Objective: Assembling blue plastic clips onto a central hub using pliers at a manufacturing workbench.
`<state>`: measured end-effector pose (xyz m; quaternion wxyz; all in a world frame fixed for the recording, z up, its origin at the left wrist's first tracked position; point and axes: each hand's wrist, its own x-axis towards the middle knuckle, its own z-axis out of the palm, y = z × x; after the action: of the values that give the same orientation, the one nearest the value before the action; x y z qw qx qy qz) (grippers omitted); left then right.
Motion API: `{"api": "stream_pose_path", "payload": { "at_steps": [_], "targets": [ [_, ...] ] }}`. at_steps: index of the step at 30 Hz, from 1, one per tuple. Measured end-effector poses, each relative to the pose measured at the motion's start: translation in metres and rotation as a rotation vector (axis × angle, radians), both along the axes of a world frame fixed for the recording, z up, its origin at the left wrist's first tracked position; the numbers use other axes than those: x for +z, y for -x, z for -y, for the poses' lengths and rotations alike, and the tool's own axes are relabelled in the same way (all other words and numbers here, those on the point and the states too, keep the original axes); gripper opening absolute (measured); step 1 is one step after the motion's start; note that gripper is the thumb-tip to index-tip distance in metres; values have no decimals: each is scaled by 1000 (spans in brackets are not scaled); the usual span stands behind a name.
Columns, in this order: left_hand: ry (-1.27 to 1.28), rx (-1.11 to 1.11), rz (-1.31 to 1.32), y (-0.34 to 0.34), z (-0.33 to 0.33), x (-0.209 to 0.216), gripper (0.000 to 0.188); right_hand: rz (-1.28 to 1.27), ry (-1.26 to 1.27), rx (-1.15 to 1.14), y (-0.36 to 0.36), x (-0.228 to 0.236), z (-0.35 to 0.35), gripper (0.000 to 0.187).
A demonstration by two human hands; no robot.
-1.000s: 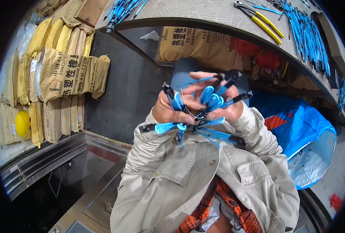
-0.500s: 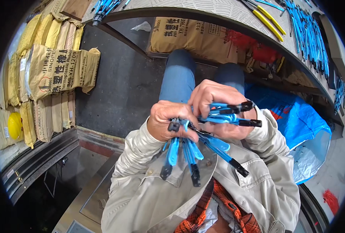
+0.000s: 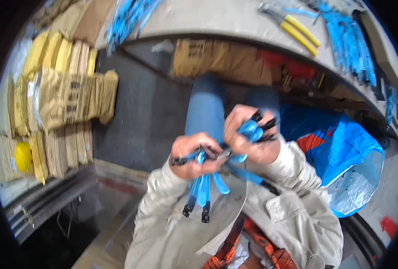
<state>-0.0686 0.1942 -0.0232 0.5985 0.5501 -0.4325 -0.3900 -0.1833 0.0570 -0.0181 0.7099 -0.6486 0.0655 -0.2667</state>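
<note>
My left hand (image 3: 189, 158) is closed round a bunch of blue strips with black ends (image 3: 202, 190), which fan out below it toward my jacket. Another black-ended strip pokes out past the left side of that hand. Just to the right, my right hand (image 3: 249, 148) is closed on a second bunch of blue strips (image 3: 251, 131), its black tips pointing up and right. One more blue strip (image 3: 248, 175) slants down between the hands toward the jacket; which hand holds it I cannot tell. Motion blur hides the fingertips where the hands nearly meet.
Ahead, a pale worktop (image 3: 217, 18) carries piles of blue strips (image 3: 349, 47) and yellow-handled pliers (image 3: 300, 35). Brown paper sacks (image 3: 73, 96) are stacked at the left, with a yellow round object (image 3: 23, 157) beside them. A blue plastic bag (image 3: 338, 143) stands at the right.
My right hand has turned, so its strips' tips point upward rather than to the right. The strips under my left hand have swung leftward. The whole view has shifted slightly.
</note>
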Motion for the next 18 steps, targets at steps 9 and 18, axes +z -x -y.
{"api": "stream_pose_path", "payload": {
  "at_steps": [9, 18],
  "targets": [
    [35, -81, -76, -27, 25, -22, 23, -226, 149, 85, -4, 9, 30, 28],
    [299, -425, -799, -108, 23, -96, 26, 11, 642, 367, -62, 57, 119, 75]
  ]
}}
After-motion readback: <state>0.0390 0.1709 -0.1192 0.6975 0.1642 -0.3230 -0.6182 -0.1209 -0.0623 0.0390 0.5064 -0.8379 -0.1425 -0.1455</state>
